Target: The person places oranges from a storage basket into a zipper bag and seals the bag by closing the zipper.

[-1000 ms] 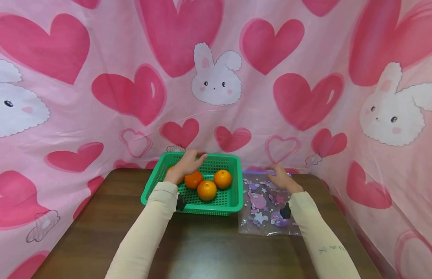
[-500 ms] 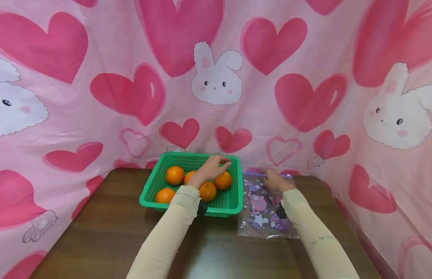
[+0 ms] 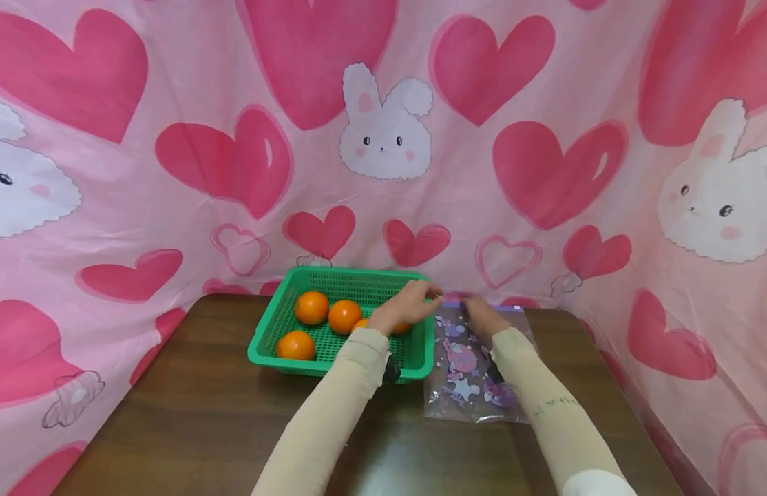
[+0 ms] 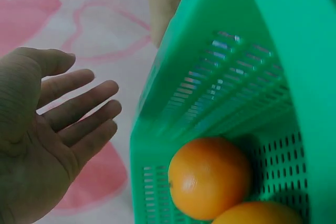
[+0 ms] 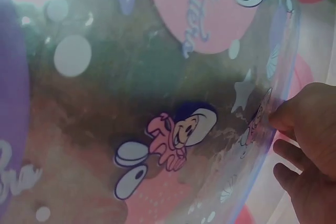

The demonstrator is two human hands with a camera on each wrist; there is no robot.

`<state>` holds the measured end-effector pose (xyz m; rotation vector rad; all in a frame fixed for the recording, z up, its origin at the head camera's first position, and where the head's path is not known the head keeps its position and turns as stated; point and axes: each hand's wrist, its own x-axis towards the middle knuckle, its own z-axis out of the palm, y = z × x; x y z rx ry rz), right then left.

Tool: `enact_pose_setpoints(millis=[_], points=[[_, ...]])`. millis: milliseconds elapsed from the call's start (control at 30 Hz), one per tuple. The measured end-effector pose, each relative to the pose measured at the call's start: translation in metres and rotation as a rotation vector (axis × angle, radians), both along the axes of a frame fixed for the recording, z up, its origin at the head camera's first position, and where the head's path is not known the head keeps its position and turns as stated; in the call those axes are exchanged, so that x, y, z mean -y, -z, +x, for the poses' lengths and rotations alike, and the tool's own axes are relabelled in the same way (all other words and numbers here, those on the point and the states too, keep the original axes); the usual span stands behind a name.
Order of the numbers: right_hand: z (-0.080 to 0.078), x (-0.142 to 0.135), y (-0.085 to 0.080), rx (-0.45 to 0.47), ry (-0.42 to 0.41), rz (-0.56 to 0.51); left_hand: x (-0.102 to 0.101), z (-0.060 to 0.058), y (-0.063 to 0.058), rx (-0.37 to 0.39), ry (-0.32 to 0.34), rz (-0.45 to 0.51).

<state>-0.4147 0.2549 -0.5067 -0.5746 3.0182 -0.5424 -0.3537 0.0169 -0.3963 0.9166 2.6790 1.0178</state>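
Over the right rim of a green plastic basket (image 3: 258,341), my left hand (image 3: 410,303) reaches toward the bag with nothing in it. Its fingers are spread and fairly straight in the left wrist view, beside the basket's outer end. Several oranges, such as the orange (image 3: 312,308) at the back left, lie in the basket; my left hand and sleeve partly cover two. A clear zip bag (image 3: 460,389) with purple and pink cartoon prints lies flat on the table. At its purple top edge my right hand (image 5: 312,140) pinches the bag, the thumb at the border; some fingertips are hidden.
The brown wooden table (image 3: 191,406) carries the basket and the bag side by side. Close behind the table hangs a pink cloth (image 3: 458,179) with hearts and rabbits, which also closes in both sides.
My left hand has swept right across the basket, from above the left oranges to the right rim. The right hand has shifted slightly left along the bag's top edge and taken hold there.
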Motion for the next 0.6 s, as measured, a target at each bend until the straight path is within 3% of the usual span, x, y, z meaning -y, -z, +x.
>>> enact_pose_setpoints(millis=[100, 233, 333, 433, 500, 600], points=[[0.001, -0.002, 0.001, 0.032, 0.024, -0.046, -0.009, -0.004, 0.001, 0.006, 0.005, -0.004], [0.002, -0.002, 0.005, 0.004, 0.015, 0.004, -0.018, -0.007, 0.0, 0.016, 0.027, -0.025], [0.0, -0.004, 0.009, -0.115, -0.052, 0.035, -0.024, -0.008, -0.001, 0.009, 0.047, -0.032], [-0.003, -0.008, 0.012, -0.199, -0.12, -0.002, -0.028, -0.008, 0.0, -0.013, 0.065, -0.032], [-0.003, -0.01, 0.011, -0.206, -0.156, -0.032, -0.03, -0.008, 0.001, -0.026, 0.072, -0.028], [0.0, -0.014, 0.008, -0.14, -0.197, -0.068, -0.032, -0.008, 0.003, -0.04, 0.072, -0.025]])
